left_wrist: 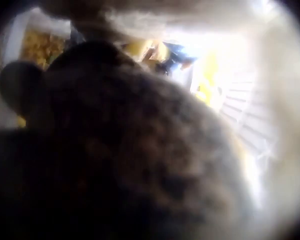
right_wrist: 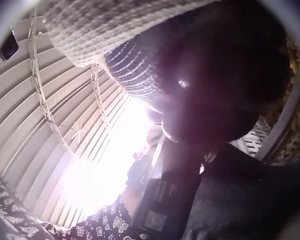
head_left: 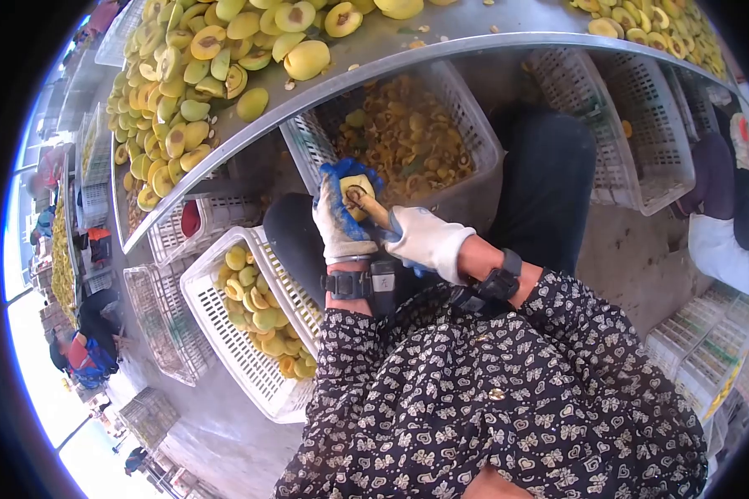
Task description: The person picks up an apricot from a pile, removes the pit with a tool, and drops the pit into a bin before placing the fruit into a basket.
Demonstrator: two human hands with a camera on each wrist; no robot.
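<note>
In the head view my left hand, in a white glove with blue coated fingers, holds a yellow-green peach half with its cut face up. My right hand, gloved the same way, grips a wooden-handled pitting tool. Its dark curved tip is at the brown hollow of the peach half. Both hands are over my lap, close to the front of a crate of scraps. The left wrist view is mostly blocked by a dark blurred shape; glove knit fills the top of the right wrist view.
A metal table with a raised edge bears heaps of halved peaches. Left of my legs stands a white crate holding peach halves. Other crates stand under the table at right. Another worker is at far right.
</note>
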